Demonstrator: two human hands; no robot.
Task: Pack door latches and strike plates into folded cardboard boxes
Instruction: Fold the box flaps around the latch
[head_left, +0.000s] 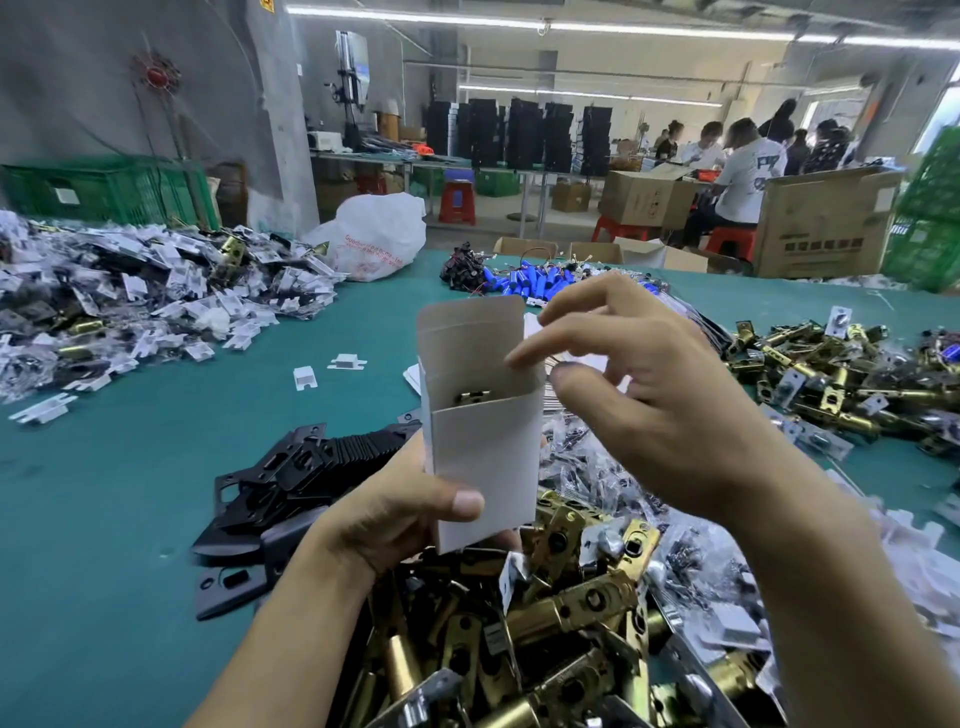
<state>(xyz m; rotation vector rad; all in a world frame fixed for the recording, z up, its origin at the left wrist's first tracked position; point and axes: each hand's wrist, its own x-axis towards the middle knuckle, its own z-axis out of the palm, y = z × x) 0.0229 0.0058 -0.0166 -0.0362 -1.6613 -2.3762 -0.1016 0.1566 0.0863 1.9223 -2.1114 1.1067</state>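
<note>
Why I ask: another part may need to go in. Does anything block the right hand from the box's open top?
Nothing visible does. The left hand holds the box upright, flap raised at the back; the right hand hovers at its open mouth. A brass part sits inside.

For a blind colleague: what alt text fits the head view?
A person's left hand holds an open white cardboard box upright with a brass part inside, while the right hand hovers at its mouth. Brass door latches and black strike plates lie heaped on the green table.
</note>
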